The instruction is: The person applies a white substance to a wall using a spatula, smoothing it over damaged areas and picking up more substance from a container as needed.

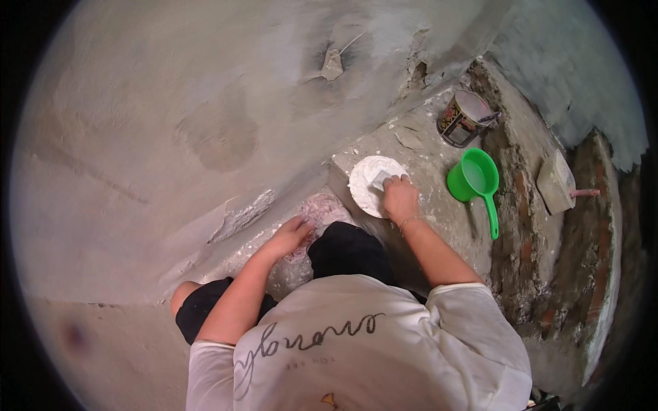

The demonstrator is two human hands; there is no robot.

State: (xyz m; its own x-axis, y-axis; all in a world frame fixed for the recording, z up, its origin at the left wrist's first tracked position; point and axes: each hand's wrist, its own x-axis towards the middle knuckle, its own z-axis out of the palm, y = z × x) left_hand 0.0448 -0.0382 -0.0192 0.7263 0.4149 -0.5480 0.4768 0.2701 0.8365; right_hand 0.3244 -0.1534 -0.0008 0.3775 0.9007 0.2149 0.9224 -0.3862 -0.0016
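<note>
My right hand (pixel 401 198) is closed on a small flat grey scraper (pixel 381 180), its blade down in white paste. That paste fills a round white dish (pixel 358 195) on the concrete ledge. My left hand (pixel 290 236) lies with fingers stretched out at the edge of a pinkish, white-smeared cloth or bag (pixel 322 207); whether it presses on it I cannot tell. Right of the dish stands a green dipper (pixel 473 175) with a long handle, holding whitish liquid.
Behind the dipper is an open dark tin (pixel 462 120) with something leaning in it. A white block-shaped tool with a reddish handle (pixel 556 183) rests on rough steps (pixel 541 253) at the right. The plastered wall (pixel 157 137) ahead has a broken patch (pixel 241 216) low down.
</note>
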